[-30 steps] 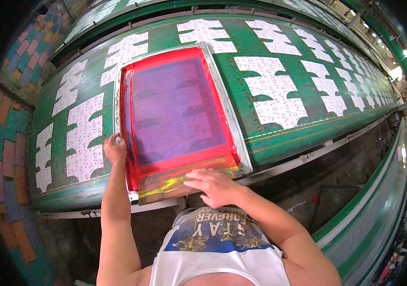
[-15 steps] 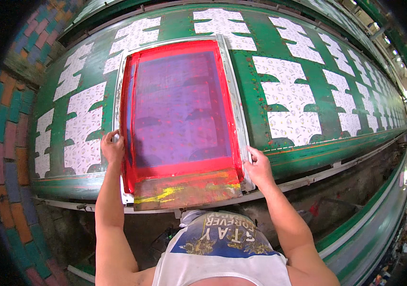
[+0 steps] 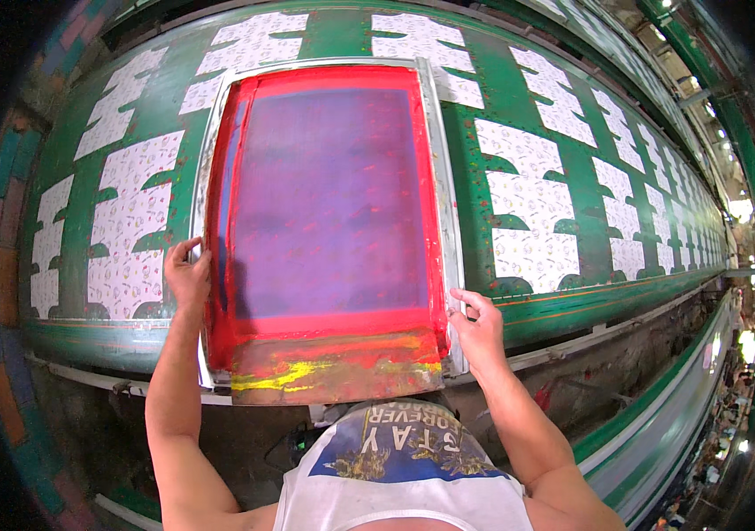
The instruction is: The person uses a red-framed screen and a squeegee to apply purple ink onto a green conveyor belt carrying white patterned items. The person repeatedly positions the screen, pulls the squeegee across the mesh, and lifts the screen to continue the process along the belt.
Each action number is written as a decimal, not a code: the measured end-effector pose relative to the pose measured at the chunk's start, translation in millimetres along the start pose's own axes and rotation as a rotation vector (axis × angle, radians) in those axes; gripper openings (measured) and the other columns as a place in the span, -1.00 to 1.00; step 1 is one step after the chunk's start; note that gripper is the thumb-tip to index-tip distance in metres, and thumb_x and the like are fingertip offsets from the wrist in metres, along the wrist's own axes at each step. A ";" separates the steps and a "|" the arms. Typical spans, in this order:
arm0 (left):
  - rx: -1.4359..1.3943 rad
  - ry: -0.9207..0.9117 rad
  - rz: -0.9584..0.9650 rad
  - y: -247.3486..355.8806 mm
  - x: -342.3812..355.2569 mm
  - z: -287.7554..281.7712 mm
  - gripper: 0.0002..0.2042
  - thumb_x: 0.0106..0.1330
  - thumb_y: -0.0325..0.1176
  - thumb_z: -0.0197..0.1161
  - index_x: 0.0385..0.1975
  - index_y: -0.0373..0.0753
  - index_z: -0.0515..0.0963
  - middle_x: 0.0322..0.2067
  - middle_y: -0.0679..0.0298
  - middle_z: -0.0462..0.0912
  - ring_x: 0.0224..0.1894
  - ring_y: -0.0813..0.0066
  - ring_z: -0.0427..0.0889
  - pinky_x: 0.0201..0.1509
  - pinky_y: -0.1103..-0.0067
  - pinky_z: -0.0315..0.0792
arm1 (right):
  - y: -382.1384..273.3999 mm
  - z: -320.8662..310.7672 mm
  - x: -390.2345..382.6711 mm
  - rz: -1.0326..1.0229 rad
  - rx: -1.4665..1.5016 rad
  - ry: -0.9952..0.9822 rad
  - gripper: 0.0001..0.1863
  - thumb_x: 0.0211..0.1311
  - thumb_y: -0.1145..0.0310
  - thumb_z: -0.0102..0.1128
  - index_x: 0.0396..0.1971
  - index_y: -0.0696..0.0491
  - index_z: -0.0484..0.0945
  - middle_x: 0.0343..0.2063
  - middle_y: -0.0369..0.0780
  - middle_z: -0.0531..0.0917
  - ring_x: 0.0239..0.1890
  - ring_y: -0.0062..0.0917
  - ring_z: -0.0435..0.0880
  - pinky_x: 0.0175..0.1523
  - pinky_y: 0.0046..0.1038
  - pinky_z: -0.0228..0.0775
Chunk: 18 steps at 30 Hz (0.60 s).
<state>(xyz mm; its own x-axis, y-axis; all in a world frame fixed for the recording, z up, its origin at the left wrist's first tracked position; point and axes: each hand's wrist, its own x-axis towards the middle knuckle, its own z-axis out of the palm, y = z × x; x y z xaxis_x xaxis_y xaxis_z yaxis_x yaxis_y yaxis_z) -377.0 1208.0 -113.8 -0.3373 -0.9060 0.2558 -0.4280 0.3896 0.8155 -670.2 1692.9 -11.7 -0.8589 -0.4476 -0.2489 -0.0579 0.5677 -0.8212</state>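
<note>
A large screen-printing frame (image 3: 447, 212) spans the middle of the green table, with metal sides and a purple mesh (image 3: 329, 203) bordered in red ink. My left hand (image 3: 188, 278) is closed on its left side, with fingers curled over the rail. On the right side, lower down, my right hand (image 3: 477, 326) grips the other rail between thumb and fingers. Across the near end sits a brown board (image 3: 337, 370) smeared with yellow and red ink. A shadow falls on the table along the frame's right side. Whatever lies beneath the mesh is hidden.
The long green table (image 3: 306, 49) carries rows of white printed fabric pieces (image 3: 528, 208) on both sides of the frame and beyond it. A pale rail (image 3: 563, 352) runs along its near edge. Another green table (image 3: 660, 398) stands at lower right; coloured paving (image 3: 6, 354) lies left.
The frame looks larger and higher, held by both hands. Fabric outlines that showed through the mesh have faded from sight. My view has turned slightly, shifting the table's near fabric pieces leftward.
</note>
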 end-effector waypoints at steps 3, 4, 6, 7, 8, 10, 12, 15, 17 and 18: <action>-0.186 -0.094 -0.208 2.0 3.1 -6.9 -0.69 0.27 -0.54 0.51 0.01 -0.40 0.74 -0.26 0.37 0.63 -0.26 0.60 0.60 -0.16 0.57 0.51 | -15.5 -14.7 -11.5 -0.113 -0.048 0.017 -0.59 0.35 0.64 0.40 0.19 0.12 0.78 0.24 -0.13 0.66 0.26 -0.41 0.68 0.24 -0.36 0.72; -0.144 -0.068 -0.133 6.3 6.7 -5.4 -0.70 0.28 -0.56 0.49 0.01 -0.41 0.72 -0.29 0.38 0.63 -0.32 0.64 0.57 -0.25 0.59 0.47 | -19.4 -17.0 -12.1 -0.168 -0.031 0.035 -0.60 0.29 0.56 0.46 0.14 0.09 0.80 0.16 -0.10 0.72 0.25 -0.31 0.69 0.32 -0.29 0.62; -0.202 -0.071 -0.122 18.6 14.3 -3.9 -0.74 0.30 -0.61 0.46 -0.02 -0.41 0.70 -0.35 0.40 0.62 -0.43 0.71 0.51 -0.39 0.63 0.38 | -24.3 -23.2 -9.1 -0.232 0.010 0.060 -0.62 0.21 0.49 0.50 0.06 0.05 0.83 0.05 -0.07 0.79 0.23 -0.18 0.71 0.41 -0.20 0.52; -0.272 -0.103 -0.202 26.7 18.1 -5.6 -0.76 0.30 -0.64 0.45 -0.04 -0.40 0.69 -0.39 0.41 0.62 -0.46 0.75 0.49 -0.44 0.65 0.34 | -25.4 -28.3 -6.2 -0.219 0.021 0.073 -0.63 0.21 0.49 0.50 0.04 0.04 0.83 0.03 -0.08 0.79 0.21 -0.20 0.71 0.39 -0.20 0.53; -0.242 -0.098 -0.115 35.8 21.7 -2.2 -0.76 0.29 -0.69 0.43 -0.07 -0.41 0.68 -0.44 0.45 0.61 -0.48 0.77 0.48 -0.45 0.69 0.32 | -25.2 -35.9 -2.0 -0.206 0.029 0.078 -0.64 0.21 0.49 0.49 0.04 0.05 0.83 0.02 -0.08 0.79 0.21 -0.20 0.71 0.39 -0.20 0.53; -0.274 -0.112 -0.103 55.4 23.0 10.9 -0.76 0.28 -0.70 0.44 -0.08 -0.42 0.67 -0.42 0.45 0.62 -0.48 0.77 0.49 -0.45 0.69 0.32 | -25.4 -57.4 8.5 -0.179 0.020 0.082 -0.64 0.21 0.49 0.48 0.03 0.05 0.83 0.01 -0.08 0.79 0.20 -0.19 0.72 0.38 -0.20 0.54; -0.280 -0.096 -0.070 76.2 20.1 30.0 -0.77 0.27 -0.70 0.45 -0.09 -0.44 0.68 -0.36 0.40 0.68 -0.43 0.74 0.55 -0.39 0.70 0.40 | -19.2 -82.5 22.7 -0.136 -0.015 0.083 -0.65 0.22 0.48 0.47 0.03 0.05 0.82 0.01 -0.07 0.79 0.18 -0.18 0.73 0.37 -0.21 0.55; -0.277 -0.082 -0.117 112.5 1.2 73.9 -0.77 0.27 -0.71 0.46 -0.09 -0.44 0.70 -0.29 0.34 0.73 -0.34 0.70 0.62 -0.28 0.69 0.48 | 6.5 -132.7 45.0 -0.161 -0.089 0.114 -0.67 0.22 0.49 0.46 0.01 0.07 0.83 0.00 -0.06 0.80 0.15 -0.15 0.75 0.35 -0.21 0.57; -0.249 -0.055 -0.031 142.7 -17.8 105.3 -0.76 0.26 -0.72 0.47 -0.08 -0.45 0.71 -0.26 0.32 0.75 -0.28 0.66 0.65 -0.21 0.67 0.51 | 21.3 -167.1 63.9 -0.155 -0.055 0.130 -0.66 0.23 0.48 0.48 0.02 0.07 0.83 0.00 -0.06 0.81 0.15 -0.17 0.75 0.36 -0.22 0.56; -0.265 -0.044 -0.030 159.2 -30.3 125.5 -0.76 0.26 -0.72 0.47 -0.08 -0.45 0.71 -0.26 0.32 0.75 -0.28 0.66 0.65 -0.22 0.68 0.51 | 35.1 -185.3 72.3 -0.141 -0.049 0.135 -0.66 0.23 0.48 0.48 0.02 0.06 0.84 0.00 -0.06 0.80 0.15 -0.17 0.75 0.36 -0.22 0.56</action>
<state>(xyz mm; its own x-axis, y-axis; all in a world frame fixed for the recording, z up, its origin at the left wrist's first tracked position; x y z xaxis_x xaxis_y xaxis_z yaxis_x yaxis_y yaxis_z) -540.1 1318.2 -56.9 -0.3663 -0.9061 0.2116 -0.2061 0.3007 0.9312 -828.6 1808.5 36.7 -0.9008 -0.4302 -0.0598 -0.2041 0.5407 -0.8160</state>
